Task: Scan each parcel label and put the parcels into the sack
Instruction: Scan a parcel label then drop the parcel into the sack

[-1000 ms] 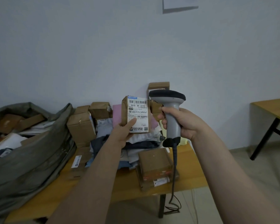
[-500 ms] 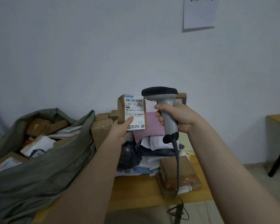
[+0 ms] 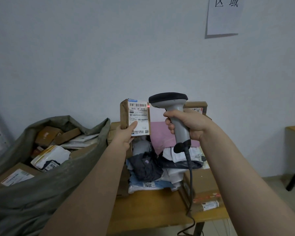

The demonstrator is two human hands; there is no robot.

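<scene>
Across the lower left of the frame, an open grey-green sack lies slumped, with cartons and mailers showing in its mouth. Bottom centre: a wooden table bears a pile of parcels, soft poly bags among cartons. Centre right: the right hand is wrapped fully round the grip of a corded grey scanner, whose dark head points left. Centre: the left hand holds a small brown carton upright in the air, above the pile and just left of the scanner head. Its thumb presses on the label face and the other fingers are hidden behind the box. Held one-handed, the carton is probably light and rigid. Gripping its lower edges keeps the barcodes uncovered. Its white label carries two barcodes, printed text and a QR code. A red scan spot sits at the label's upper right edge.
</scene>
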